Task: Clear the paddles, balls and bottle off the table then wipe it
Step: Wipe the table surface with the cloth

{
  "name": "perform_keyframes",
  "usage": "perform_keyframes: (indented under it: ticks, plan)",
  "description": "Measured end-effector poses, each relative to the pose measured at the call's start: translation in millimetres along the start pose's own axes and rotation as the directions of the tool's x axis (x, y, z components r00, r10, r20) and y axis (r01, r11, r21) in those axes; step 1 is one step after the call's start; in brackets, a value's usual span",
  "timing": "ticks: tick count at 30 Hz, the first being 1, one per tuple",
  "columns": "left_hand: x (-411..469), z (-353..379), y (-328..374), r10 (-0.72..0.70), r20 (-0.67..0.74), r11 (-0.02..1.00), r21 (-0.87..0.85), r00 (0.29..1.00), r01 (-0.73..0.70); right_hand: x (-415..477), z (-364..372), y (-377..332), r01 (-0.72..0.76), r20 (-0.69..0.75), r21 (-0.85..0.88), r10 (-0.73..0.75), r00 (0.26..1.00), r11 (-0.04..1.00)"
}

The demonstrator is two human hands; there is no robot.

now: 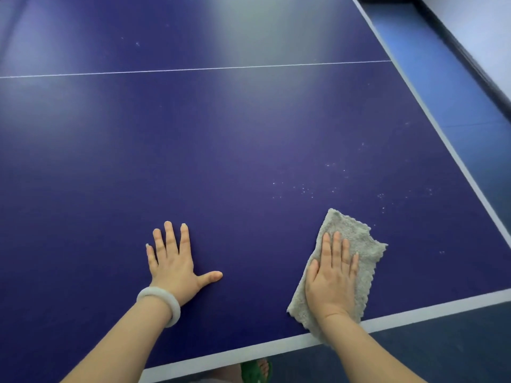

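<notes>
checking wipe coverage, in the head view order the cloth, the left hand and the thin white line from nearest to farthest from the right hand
1. cloth, directly under the right hand.
2. left hand, flat on the table to its left.
3. thin white line, far ahead across the table.

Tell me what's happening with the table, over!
Left hand flat on table. Right hand pressing grey cloth down. White specks ahead of cloth.

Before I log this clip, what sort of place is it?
Probably an indoor table-tennis room: a dark blue table with a white edge band and thin centre line, and a blue floor beside it.
</notes>
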State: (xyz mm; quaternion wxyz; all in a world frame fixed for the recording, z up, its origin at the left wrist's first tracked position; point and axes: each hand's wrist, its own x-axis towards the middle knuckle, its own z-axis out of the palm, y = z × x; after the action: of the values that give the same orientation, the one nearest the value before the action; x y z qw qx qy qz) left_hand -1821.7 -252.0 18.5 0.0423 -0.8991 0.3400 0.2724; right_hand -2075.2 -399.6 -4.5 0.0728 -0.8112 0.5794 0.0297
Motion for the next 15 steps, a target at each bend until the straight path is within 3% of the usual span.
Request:
perform_keyframes:
  ticks: [4,9,15]
  plan:
    - [-10.4,-2.0,56.7,0.118,-0.181,0.993,0.013,0.976,-0.118,6.1,-0.9,0.9,-0.006,0.001,-0.006,0.006,1.000,1.000]
    - [-17.1,10.4,136.7,0.133,-0.040,0.991,0.025,0.990,-0.132,25.4,-2.6,2.1,-0.002,-0.005,0.007,0.002,1.000,1.000]
    - [-18.4,29.3,169.0,0.049,0.001,0.999,-0.008,0.999,-0.049,37.7,-2.5,4.3,0.040,-0.010,0.002,-0.040,0.999,0.999]
